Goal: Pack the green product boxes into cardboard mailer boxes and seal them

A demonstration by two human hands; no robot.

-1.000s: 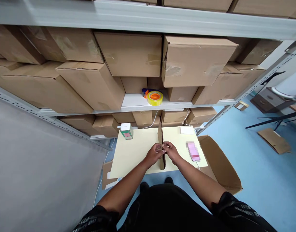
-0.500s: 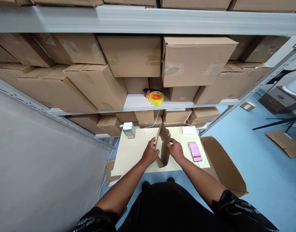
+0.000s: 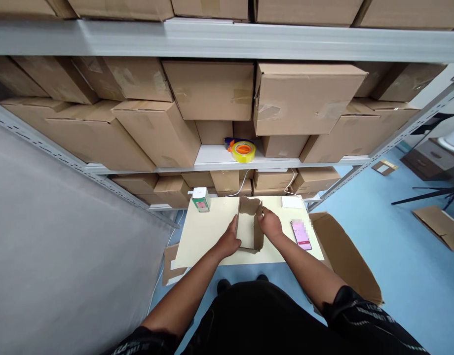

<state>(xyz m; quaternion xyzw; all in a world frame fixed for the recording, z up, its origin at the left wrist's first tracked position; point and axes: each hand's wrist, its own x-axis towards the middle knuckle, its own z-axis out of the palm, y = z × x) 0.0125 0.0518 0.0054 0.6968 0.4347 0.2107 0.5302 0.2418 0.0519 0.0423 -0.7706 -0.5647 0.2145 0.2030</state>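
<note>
A small cardboard box frame (image 3: 259, 233), with a ragged upper edge, is spread into a rectangle over the pale tabletop (image 3: 203, 241); the tabletop shows through its middle. Along its left wall, my left hand (image 3: 229, 239) grips with the thumb near the front corner. My right hand (image 3: 270, 224) pinches the right wall near its far corner. To the right of the right hand lies a phone (image 3: 301, 234) with a pink screen. A small white and green box (image 3: 201, 199) stands at the table's far left corner.
Shelves packed with cardboard boxes (image 3: 208, 91) rise behind the table. A yellow tape roll (image 3: 244, 152) sits on the middle shelf beside a blue and orange tape dispenser (image 3: 230, 143). A large open carton (image 3: 345, 256) stands right of the table; a white flat box (image 3: 291, 202) lies at the back.
The cardboard frame has gone from a narrow, partly folded shape to an open rectangle. My left hand has shifted slightly down along its left wall. The camera view has shifted slightly.
</note>
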